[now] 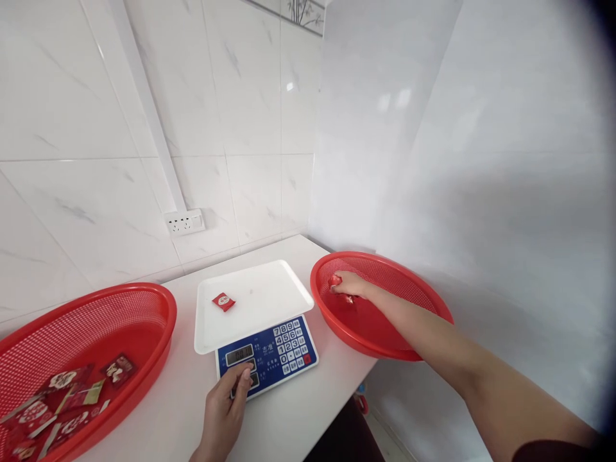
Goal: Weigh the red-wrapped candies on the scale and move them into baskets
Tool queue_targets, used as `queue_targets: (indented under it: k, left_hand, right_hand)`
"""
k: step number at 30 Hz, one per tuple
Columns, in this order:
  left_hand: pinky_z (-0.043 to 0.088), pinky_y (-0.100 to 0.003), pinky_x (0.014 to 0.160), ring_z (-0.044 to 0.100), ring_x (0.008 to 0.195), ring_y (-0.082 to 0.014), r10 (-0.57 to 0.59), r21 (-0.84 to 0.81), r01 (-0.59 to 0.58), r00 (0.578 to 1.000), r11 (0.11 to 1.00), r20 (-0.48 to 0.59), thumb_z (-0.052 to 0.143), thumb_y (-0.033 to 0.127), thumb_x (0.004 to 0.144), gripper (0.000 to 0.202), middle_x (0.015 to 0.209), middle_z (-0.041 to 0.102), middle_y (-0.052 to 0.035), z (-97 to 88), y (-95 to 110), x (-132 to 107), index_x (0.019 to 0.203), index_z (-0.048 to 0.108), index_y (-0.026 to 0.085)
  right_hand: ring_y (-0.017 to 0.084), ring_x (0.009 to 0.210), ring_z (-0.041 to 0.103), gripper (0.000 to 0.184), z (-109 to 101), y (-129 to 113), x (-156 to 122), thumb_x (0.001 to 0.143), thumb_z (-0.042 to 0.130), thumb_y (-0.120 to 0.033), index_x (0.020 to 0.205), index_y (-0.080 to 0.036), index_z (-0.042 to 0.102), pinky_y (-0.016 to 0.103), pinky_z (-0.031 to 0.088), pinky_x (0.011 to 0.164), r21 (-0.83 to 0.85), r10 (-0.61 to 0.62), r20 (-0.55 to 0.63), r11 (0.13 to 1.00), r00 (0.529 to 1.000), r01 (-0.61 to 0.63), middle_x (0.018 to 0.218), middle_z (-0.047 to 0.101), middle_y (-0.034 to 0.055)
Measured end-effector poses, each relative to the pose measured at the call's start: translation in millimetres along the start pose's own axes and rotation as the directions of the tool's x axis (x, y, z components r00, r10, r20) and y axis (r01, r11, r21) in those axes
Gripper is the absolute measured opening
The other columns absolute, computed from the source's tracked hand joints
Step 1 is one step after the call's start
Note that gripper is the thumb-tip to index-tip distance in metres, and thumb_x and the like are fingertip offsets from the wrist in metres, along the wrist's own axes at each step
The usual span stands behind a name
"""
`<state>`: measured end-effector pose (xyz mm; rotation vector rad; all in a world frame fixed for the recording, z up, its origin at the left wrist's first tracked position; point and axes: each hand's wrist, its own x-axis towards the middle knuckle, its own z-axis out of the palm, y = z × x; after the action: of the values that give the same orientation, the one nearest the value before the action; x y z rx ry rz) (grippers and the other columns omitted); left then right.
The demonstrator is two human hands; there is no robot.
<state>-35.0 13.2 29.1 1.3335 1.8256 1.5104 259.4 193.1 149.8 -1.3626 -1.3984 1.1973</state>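
My right hand (353,284) reaches into the red oval basket (385,260) on the right. Its fingers are closed around a small shiny red packet (335,280), and more red wrapping shows just below the fingers. My left hand (225,407) rests at the front of a blue-and-white digital scale (267,359). Its thumb and curled fingers lie over the lower displays, with nothing seen in them. The top display (239,355) shows digits. On the white weighing tray (269,279) lies one small red packet (224,301), apart from both hands.
A second red oval basket (163,314) at the left holds several red packets (67,382) and one partly green packet (94,393). Everything stands on a white table (289,423) in a corner. A wall socket (185,222) is behind; the right wall is close to the right basket.
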Motion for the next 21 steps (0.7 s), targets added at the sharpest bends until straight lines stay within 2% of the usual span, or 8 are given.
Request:
queue_targets:
  k: [3,6,9,11,14,18,21]
  left_hand:
    - [0.056,-0.029,0.066,0.065,0.069,-0.0198,-0.022,-0.049,0.023,1.0,0.999,0.017,0.052,0.053,0.078,0.038,0.076,0.068,-0.0055,3.5,4.0,-1.8,0.086,0.067,0.019]
    - [0.055,-0.031,0.07,0.065,0.077,-0.021,-0.034,-0.123,0.042,0.997,0.991,0.066,0.053,0.052,0.079,0.038,0.084,0.067,-0.0071,12.0,17.3,-6.5,0.091,0.065,0.019]
    - [0.055,-0.03,0.067,0.063,0.087,-0.0218,-0.003,-0.149,0.031,0.983,0.988,0.185,0.056,0.048,0.079,0.039,0.103,0.063,-0.0102,25.1,43.9,-10.9,0.108,0.059,0.021]
    - [0.054,-0.03,0.067,0.061,0.092,-0.0212,0.032,-0.187,0.018,0.966,0.982,0.258,0.057,0.044,0.08,0.045,0.114,0.057,-0.0114,35.0,65.4,-10.2,0.119,0.05,0.024]
    - [0.052,-0.031,0.075,0.057,0.099,-0.0206,0.091,-0.314,-0.012,0.968,0.949,0.236,0.06,0.039,0.08,0.05,0.122,0.052,-0.0104,48.1,90.3,-2.4,0.125,0.043,0.026]
    - [0.05,-0.029,0.072,0.058,0.091,-0.0191,0.052,-0.398,-0.002,0.992,0.917,0.115,0.06,0.035,0.08,0.035,0.105,0.06,-0.0088,54.7,96.3,7.8,0.111,0.053,0.021]
    - [0.046,-0.023,0.057,0.055,0.068,-0.0132,-0.04,-0.401,0.073,0.995,0.913,0.088,0.061,0.034,0.078,0.033,0.08,0.061,-0.0033,51.4,92.1,7.8,0.108,0.059,0.02]
  right_hand:
    - [0.013,0.053,0.056,0.024,25.3,-20.7,41.6,0.051,0.078,-0.021,0.064,-0.016,0.058,0.023,0.04,0.052,0.048,-0.024,0.108,0.999,0.994,0.019,0.057,0.062,-0.0016]
    - [0.015,0.058,0.058,0.032,39.8,-28.9,55.1,0.051,0.08,-0.026,0.069,-0.018,0.056,0.026,0.044,0.055,0.131,-0.087,0.128,0.989,0.988,0.07,0.062,0.061,-0.0026]
    - [0.012,0.062,0.057,0.034,56.8,-23.9,28.5,0.059,0.076,-0.038,0.075,-0.021,0.051,0.026,0.047,0.06,0.311,-0.195,0.093,0.937,0.976,0.157,0.067,0.058,-0.006]
    - [0.01,0.057,0.054,0.034,76.2,-16.9,-0.7,0.06,0.076,-0.037,0.073,-0.021,0.049,0.024,0.046,0.057,0.465,-0.26,0.055,0.861,0.964,0.206,0.064,0.055,-0.0074]
    - [0.009,0.056,0.051,0.029,110.5,-4.7,-40.7,0.066,0.074,-0.035,0.074,-0.021,0.05,0.022,0.044,0.054,0.533,-0.304,0.005,0.807,0.953,0.255,0.064,0.053,-0.0071]
    - [0.01,0.063,0.053,0.026,140.6,11.1,-64.4,0.068,0.073,-0.033,0.08,-0.022,0.052,0.023,0.046,0.06,0.623,-0.275,-0.015,0.75,0.961,0.224,0.071,0.057,-0.0056]
    - [0.01,0.065,0.055,0.028,147.9,19.3,-63.6,0.066,0.075,-0.033,0.077,-0.021,0.052,0.024,0.047,0.063,0.711,-0.189,0.046,0.696,0.981,0.1,0.07,0.057,-0.0058]
